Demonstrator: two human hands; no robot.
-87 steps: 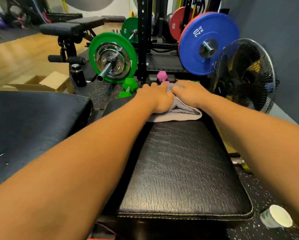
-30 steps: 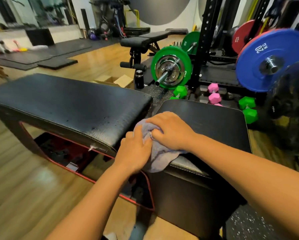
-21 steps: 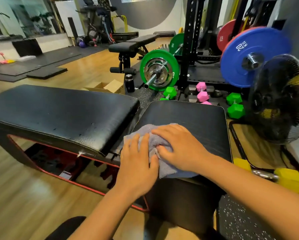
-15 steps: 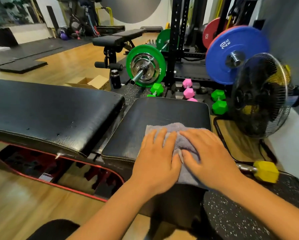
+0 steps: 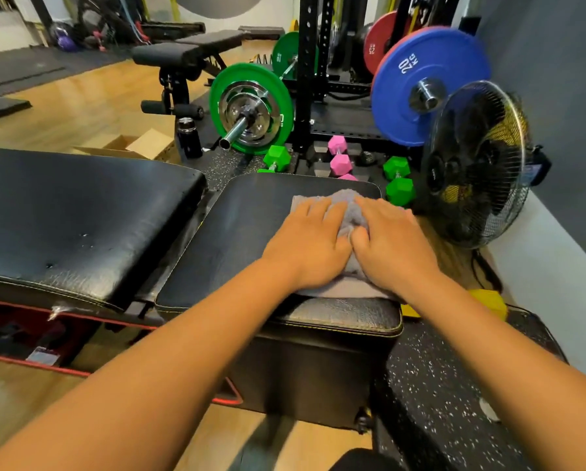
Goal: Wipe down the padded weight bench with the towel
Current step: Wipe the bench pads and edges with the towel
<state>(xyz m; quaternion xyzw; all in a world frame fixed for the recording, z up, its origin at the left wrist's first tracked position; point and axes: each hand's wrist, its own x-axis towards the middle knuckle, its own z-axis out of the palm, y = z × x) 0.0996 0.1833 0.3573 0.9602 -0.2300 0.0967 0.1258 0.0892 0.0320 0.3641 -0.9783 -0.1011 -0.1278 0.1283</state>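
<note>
A grey towel point(image 5: 344, 207) lies flat on the right half of the black padded seat pad point(image 5: 247, 232) of the weight bench. My left hand point(image 5: 310, 241) presses on the towel's left part, fingers spread. Beside it, touching at the thumbs, my right hand point(image 5: 391, 244) presses on the towel's right part near the pad's right edge. The longer black back pad point(image 5: 81, 212) of the bench lies to the left, across a narrow gap.
A black floor fan point(image 5: 476, 164) stands close to the right of the pad. Green dumbbells point(image 5: 398, 181) and pink dumbbells point(image 5: 339, 158) lie just beyond it. A green plate barbell point(image 5: 250, 108), a blue plate point(image 5: 427, 86), a rack and a yellow dumbbell point(image 5: 488, 300) surround the bench.
Both hands slid the towel from the seat pad's near left corner across to its right side and a little farther from me. The hands went from gripping to lying flat.
</note>
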